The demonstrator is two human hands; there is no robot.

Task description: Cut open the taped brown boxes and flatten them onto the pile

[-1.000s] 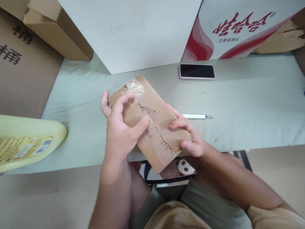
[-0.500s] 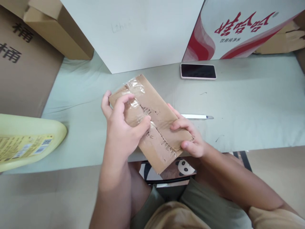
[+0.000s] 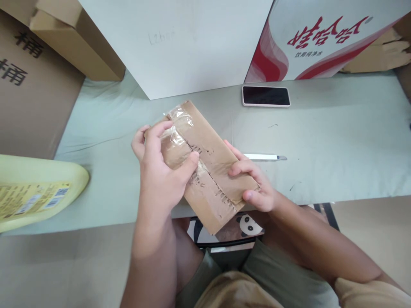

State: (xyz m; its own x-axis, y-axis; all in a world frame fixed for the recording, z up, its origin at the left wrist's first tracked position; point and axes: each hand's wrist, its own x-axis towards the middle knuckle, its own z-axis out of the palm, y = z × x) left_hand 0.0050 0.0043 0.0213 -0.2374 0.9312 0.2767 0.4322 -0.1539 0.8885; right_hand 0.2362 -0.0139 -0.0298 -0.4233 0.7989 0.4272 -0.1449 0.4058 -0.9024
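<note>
A flat brown cardboard box (image 3: pixel 212 171) with torn clear tape along its seam is held between both hands above the near edge of the pale green table (image 3: pixel 337 141). My left hand (image 3: pixel 159 171) wraps the box's far left end, thumb pressed on the tape at the seam and fingers curled over the edge. My right hand (image 3: pixel 253 182) clamps the box's near right corner, fingers on top and thumb at the side. A white utility knife (image 3: pixel 265 157) lies on the table just right of the box.
A dark phone (image 3: pixel 266 96) lies farther back. A white board (image 3: pixel 180 42) and a red and white carton (image 3: pixel 314 38) stand at the table's back. Brown cartons (image 3: pixel 35 77) stand at the left, with a yellow stool (image 3: pixel 35 188) below them.
My left hand's fingers have slid a little up and left along the box's far end. The box and my right hand have stayed put.
</note>
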